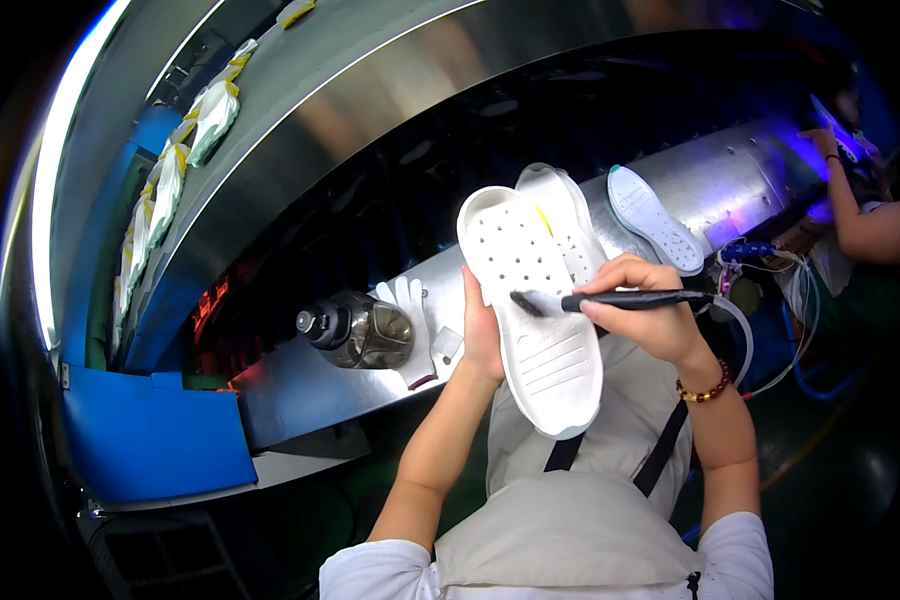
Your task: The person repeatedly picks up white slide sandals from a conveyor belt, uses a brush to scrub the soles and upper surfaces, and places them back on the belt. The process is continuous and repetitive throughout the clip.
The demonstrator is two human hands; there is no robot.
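My left hand (481, 335) grips a white shoe sole (532, 330) from its left edge, holding it up with the inner side facing me. A second white sole (566, 200) shows behind it. My right hand (648, 305) holds a black brush (610, 300) with its dark bristle tip lying on the middle of the front sole. A thin tube (745, 330) runs from the brush's rear end down to the right.
A dark plastic bottle (355, 330) and a white glove (410, 320) lie on the metal ledge (300, 390). Another white sole (655, 218) rests on the ledge further right. A second person (865, 215) works at far right. Blue panel (150, 435) at left; several wrapped items (185, 150) on the upper conveyor.
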